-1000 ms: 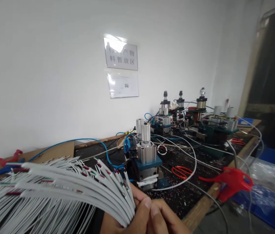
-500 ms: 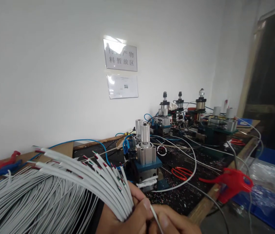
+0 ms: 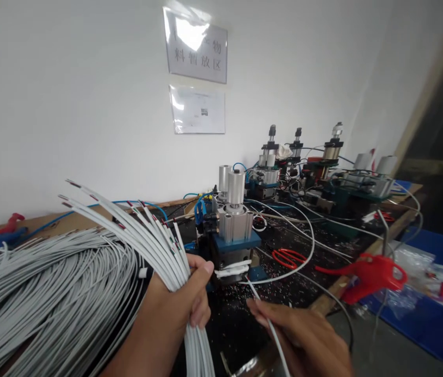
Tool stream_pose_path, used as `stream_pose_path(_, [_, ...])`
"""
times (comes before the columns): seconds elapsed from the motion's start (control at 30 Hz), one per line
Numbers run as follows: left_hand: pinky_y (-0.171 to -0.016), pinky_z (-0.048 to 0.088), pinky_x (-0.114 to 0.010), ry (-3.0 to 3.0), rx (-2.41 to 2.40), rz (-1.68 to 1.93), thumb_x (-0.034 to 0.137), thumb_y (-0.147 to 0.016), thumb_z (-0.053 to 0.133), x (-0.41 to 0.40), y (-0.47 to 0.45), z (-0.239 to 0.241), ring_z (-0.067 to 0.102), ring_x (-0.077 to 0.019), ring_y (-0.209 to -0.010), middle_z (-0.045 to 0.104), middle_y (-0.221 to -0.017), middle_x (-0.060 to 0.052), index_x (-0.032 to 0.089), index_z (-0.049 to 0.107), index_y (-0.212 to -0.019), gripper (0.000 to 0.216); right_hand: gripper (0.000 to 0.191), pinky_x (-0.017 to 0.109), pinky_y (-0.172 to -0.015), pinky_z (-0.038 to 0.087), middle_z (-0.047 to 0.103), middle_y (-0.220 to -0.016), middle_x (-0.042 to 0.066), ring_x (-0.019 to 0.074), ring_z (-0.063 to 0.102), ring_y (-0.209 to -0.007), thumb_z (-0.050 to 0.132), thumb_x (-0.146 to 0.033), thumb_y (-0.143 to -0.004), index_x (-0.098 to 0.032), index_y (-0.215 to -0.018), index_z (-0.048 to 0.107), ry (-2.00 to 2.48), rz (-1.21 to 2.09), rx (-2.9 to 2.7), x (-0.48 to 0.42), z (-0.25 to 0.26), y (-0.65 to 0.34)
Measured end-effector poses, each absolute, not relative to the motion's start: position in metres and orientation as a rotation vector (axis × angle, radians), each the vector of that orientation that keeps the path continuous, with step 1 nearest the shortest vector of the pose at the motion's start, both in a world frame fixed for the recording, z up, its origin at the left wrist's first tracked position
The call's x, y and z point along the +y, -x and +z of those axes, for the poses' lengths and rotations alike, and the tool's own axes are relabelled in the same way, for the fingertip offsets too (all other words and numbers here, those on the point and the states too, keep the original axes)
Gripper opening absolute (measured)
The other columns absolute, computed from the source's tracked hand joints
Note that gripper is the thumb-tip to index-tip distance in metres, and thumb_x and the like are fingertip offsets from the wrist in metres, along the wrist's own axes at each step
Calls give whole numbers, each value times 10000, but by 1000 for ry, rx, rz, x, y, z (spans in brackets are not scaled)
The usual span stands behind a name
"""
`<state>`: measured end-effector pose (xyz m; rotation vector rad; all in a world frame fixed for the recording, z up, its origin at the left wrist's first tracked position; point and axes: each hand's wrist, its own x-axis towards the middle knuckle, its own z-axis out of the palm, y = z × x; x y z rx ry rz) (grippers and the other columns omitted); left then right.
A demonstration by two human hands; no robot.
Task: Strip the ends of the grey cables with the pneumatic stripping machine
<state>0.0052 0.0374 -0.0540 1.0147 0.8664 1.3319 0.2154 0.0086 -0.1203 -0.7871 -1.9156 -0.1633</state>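
Note:
My left hand (image 3: 184, 298) grips a thick bundle of white cables (image 3: 143, 241) whose stripped ends, showing red and green cores, fan up to the left. My right hand (image 3: 303, 337) pinches a single white cable (image 3: 263, 309), its tip pointing up toward the front of a small pneumatic machine (image 3: 233, 230) with a silver cylinder on a blue block. The tip ends just below the machine's white jaw. A large heap of the same white cables (image 3: 44, 293) lies to the left.
Red-handled scissors (image 3: 290, 257) lie on the black bench mat beside a red tool (image 3: 370, 275) at the wooden edge. More pneumatic machines (image 3: 323, 173) with hoses stand further back. A blue crate (image 3: 433, 309) with plastic bags sits at the right. Two signs hang on the white wall.
My right hand has drawn one cable out of the bundle and moved right and forward with it toward the machine. My left hand and bundle lowered; the view tilted down.

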Motion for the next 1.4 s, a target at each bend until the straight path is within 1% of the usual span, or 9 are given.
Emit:
stream_pose_path(0.1, [-312,387,-163,-1018,869,1361,460,-648,860,33,-7,-47,364,-37,-257,421,-328,151,164,585,-741,415,282,244,-669,618,806,-980,4,195,787,-759,649,-131,-935,-250,-1190,644,835,-202,-1933,23,-123,-211])
stream_pose_path(0.2, [-324,380,-153,-1009,878,1398,420,-672,842,27,-11,-43,360,-28,-275,417,-344,151,168,569,-733,377,234,240,-633,594,807,-926,21,189,783,-733,591,-108,-960,-212,-1162,646,843,-184,-1942,31,-125,-200])
stream_pose_path(0.37, [-349,377,-163,-1138,935,1349,378,-809,717,25,-11,-48,378,-47,-277,451,-318,140,194,547,-771,253,138,236,-579,574,798,-875,22,186,771,-675,570,-184,-991,-201,-1088,666,964,-107,-1877,36,-127,-194])
stream_pose_path(0.53, [-369,374,-130,-1157,904,1363,278,-889,631,20,-13,-47,388,-29,-297,450,-341,145,193,528,-746,195,164,245,-572,584,796,-868,16,194,774,-683,506,-211,-1013,-210,-1066,661,995,-27,-1912,37,-122,-192])
stream_pose_path(0.63, [-373,374,-126,-1158,889,1347,248,-901,625,18,-13,-43,397,-30,-301,455,-342,140,191,537,-750,183,160,250,-592,593,799,-885,32,201,779,-717,498,-209,-1012,-201,-1047,654,1023,-16,-1914,37,-120,-190])
stream_pose_path(0.83, [-373,363,-170,-1139,924,1275,305,-855,674,17,-11,-40,412,-67,-310,502,-351,105,203,553,-750,189,135,223,-615,573,797,-891,27,181,778,-738,510,-196,-1003,-201,-1034,641,1092,19,-1918,39,-116,-188])
stream_pose_path(1.03, [-383,362,-188,-1185,923,1236,314,-876,601,19,-10,-45,418,-83,-315,496,-339,113,235,507,-753,173,122,196,-615,537,783,-867,6,151,756,-709,521,-213,-997,-207,-1021,640,1123,90,-1901,39,-114,-184])
stream_pose_path(1.2, [-388,364,-195,-1205,918,1237,322,-881,589,18,-11,-45,414,-80,-324,488,-347,126,234,515,-774,157,130,181,-638,520,782,-876,2,133,746,-712,513,-209,-995,-208,-1004,643,1117,123,-1867,39,-114,-182])
stream_pose_path(1.4, [-391,363,-194,-1226,888,1230,296,-914,570,20,-11,-47,418,-80,-322,504,-352,111,229,487,-751,195,153,212,-616,512,776,-859,14,160,749,-715,499,-221,-1005,-211,-1029,650,1136,117,-1898,39,-115,-184])
